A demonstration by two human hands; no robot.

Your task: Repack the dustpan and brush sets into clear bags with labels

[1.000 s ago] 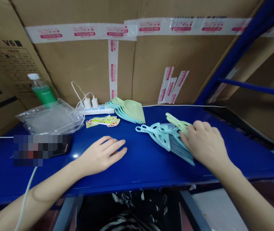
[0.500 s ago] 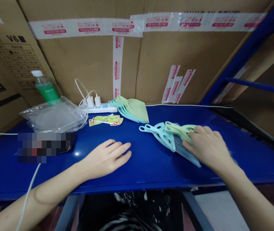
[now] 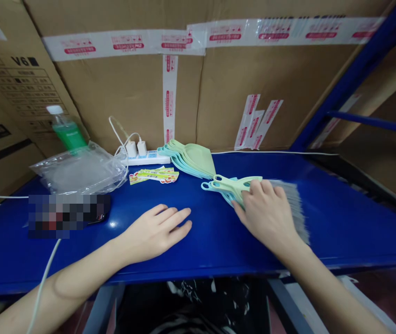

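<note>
My right hand [image 3: 267, 211] is closed on a pale green hand brush [image 3: 234, 184], its thumb on the near side. The brush's grey bristles [image 3: 293, 204] fan out to the right, past my knuckles. Beneath it lie light blue brushes [image 3: 206, 186], mostly covered, with ring-ended handles pointing left. My left hand [image 3: 158, 232] rests palm down on the blue table [image 3: 211, 246], fingers stretched out and holding nothing. Behind the brushes is a fanned stack of small dustpans, with a pale green dustpan [image 3: 198, 160] on top and light blue dustpans [image 3: 180, 162] below.
Colourful paper labels [image 3: 154, 175] lie left of the dustpans, before a white power strip [image 3: 149, 159] with plugged-in chargers. Further left are clear plastic bags [image 3: 79, 169], a bottle of green liquid [image 3: 68, 132] and a blurred-out dark object [image 3: 68, 213]. Taped cardboard [image 3: 121, 88] stands behind.
My right hand has moved left with the green brush, which now lies over the blue brushes and covers most of them. My left hand has stayed put.
</note>
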